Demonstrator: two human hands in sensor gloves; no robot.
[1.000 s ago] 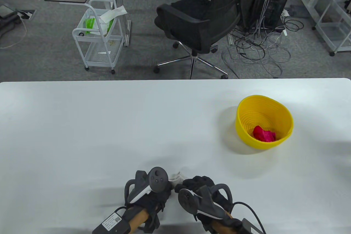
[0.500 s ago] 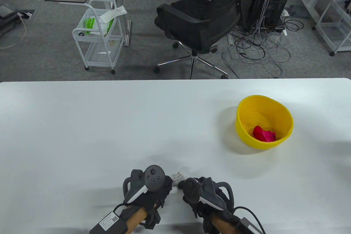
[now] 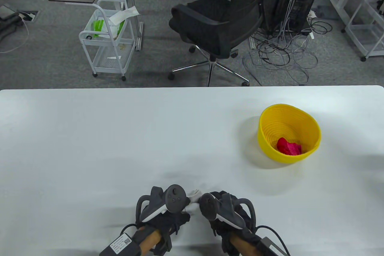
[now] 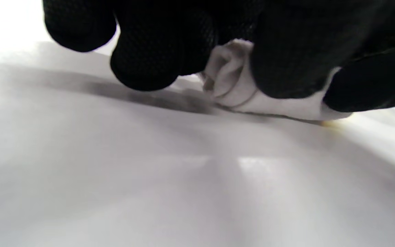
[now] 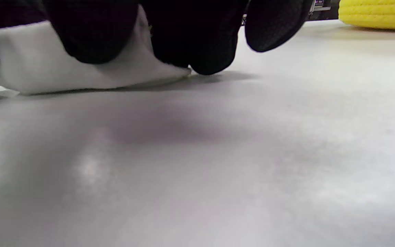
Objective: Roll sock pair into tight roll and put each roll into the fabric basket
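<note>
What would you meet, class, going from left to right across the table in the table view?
left hand → white sock → right hand → yellow basket holding a pink sock roll.

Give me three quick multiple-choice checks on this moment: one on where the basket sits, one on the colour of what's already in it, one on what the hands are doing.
1. Where is the yellow basket relative to the hands?
A. Far side, to their right
B. Between them
C. Off the table

2. What colour is the sock roll inside the basket?
A. White
B. Red-pink
C. Green

3. What are the left hand and right hand doing?
A. Resting flat and apart
B. Both gripping the white sock pair on the table
C. Lifting the basket

Answers: 1 A, the table view shows it beyond and right of the hands. 2 B, a red-pink bundle lies in it. 3 B, both wrist views show gloved fingers curled over white fabric on the tabletop.
</note>
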